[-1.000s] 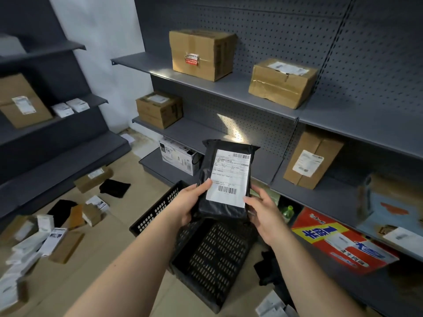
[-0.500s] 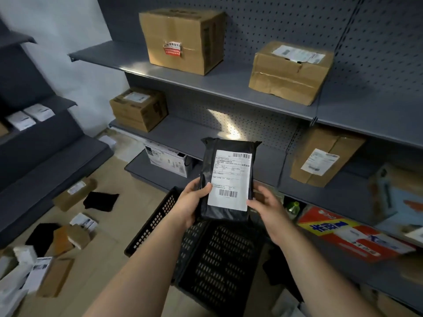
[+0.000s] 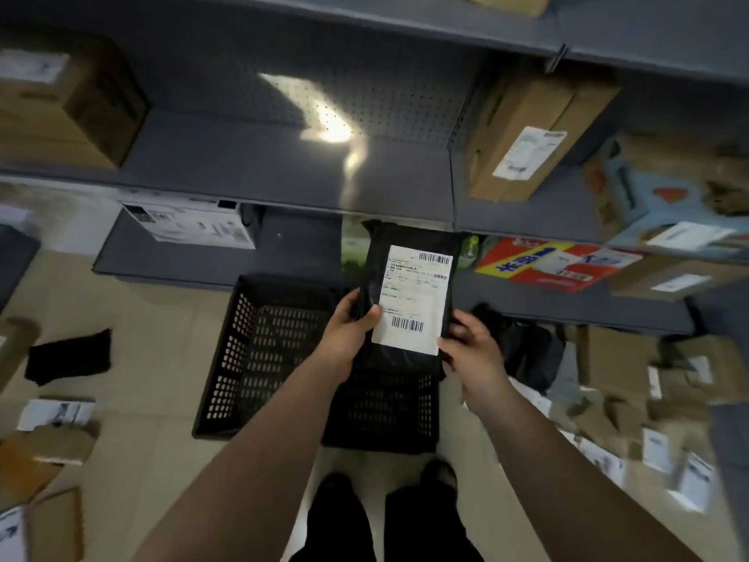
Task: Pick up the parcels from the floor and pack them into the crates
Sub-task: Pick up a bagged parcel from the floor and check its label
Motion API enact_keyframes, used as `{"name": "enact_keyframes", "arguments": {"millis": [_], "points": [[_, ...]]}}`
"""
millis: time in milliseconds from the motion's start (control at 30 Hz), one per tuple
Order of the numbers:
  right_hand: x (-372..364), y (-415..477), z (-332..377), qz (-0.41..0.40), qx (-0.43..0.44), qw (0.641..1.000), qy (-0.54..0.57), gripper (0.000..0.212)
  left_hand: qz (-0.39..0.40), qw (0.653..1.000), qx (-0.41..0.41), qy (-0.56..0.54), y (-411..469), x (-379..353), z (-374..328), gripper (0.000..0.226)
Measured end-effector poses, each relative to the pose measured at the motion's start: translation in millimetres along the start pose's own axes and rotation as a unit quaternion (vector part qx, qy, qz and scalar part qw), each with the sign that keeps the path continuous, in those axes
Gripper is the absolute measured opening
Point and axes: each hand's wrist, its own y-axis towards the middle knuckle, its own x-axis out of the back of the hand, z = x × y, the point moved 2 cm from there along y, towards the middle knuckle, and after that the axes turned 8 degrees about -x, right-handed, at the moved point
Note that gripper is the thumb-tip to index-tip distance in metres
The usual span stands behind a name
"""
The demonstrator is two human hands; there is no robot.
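Note:
A black plastic parcel with a white shipping label is held upright in front of me, above the crates. My left hand grips its left edge, thumb on the label. My right hand holds its lower right corner. Below stand two black perforated crates: the left crate looks empty, and the right crate is partly hidden by the parcel and my arms. Loose parcels lie on the floor, white and brown ones at the left and several at the right.
Grey metal shelves run across the back with cardboard boxes, a white box and a red package. A black bag lies on the tiled floor at left. My feet stand just behind the crates.
The camera has tilted down, so the upper shelves left the view and the crates and my feet show. The parcel stays in both hands, lower and right over the crates.

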Motion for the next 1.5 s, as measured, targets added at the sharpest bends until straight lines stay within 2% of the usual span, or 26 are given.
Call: {"name": "enact_keyframes", "arguments": {"millis": [67, 167, 233, 367, 533, 633, 733, 767, 867, 967, 1133, 1200, 1367, 1500], "points": [[-5, 3, -19, -0.022, -0.005, 0.999, -0.037, 0.052, 0.003, 1.0, 0.023, 0.01, 4, 7, 25, 0.046], [-9, 10, -54, 0.003, -0.025, 0.994, -0.11, 0.057, -0.004, 0.998, 0.062, 0.021, 11, 16, 65, 0.049], [-9, 21, -82, 0.032, -0.056, 0.991, -0.118, 0.063, -0.01, 0.995, 0.092, 0.025, 21, 26, 94, 0.049], [-6, 60, -142, 0.042, -0.109, 0.986, -0.118, 0.058, -0.018, 0.991, 0.125, 0.038, 43, 49, 158, 0.033], [-9, 151, -244, 0.048, -0.183, 0.979, -0.074, 0.052, -0.055, 0.983, 0.16, 0.069, 87, 82, 288, 0.041], [-8, 203, -300, 0.025, -0.211, 0.976, -0.045, 0.043, -0.076, 0.977, 0.183, 0.073, 116, 91, 359, 0.05], [-4, 247, -342, 0.011, -0.212, 0.976, -0.042, 0.037, -0.076, 0.976, 0.183, 0.087, 145, 89, 403, 0.038], [-2, 261, -354, 0.009, -0.219, 0.975, -0.044, 0.037, -0.077, 0.976, 0.185, 0.088, 154, 89, 415, 0.034], [1, 298, -383, 0.016, -0.243, 0.969, -0.043, 0.058, -0.08, 0.971, 0.204, 0.1, 177, 89, 452, 0.032], [2, 328, -408, 0.035, -0.27, 0.96, -0.069, 0.036, -0.1, 0.96, 0.237, 0.108, 197, 93, 490, 0.038], [-4, 373, -432, 0.039, -0.287, 0.947, -0.137, 0.062, -0.096, 0.951, 0.258, 0.143, 232, 91, 537, 0.052], [-4, 391, -438, 0.032, -0.282, 0.946, -0.16, 0.066, -0.08, 0.948, 0.253, 0.176, 244, 89, 548, 0.052], [0, 421, -460, 0.028, -0.267, 0.932, -0.243, 0.054, -0.047, 0.945, 0.233, 0.223, 264, 95, 574, 0.047], [4, 416, -468, 0.065, -0.283, 0.918, -0.27, 0.044, 0.0, 0.924, 0.295, 0.241, 264, 88, 578, 0.05]]}}
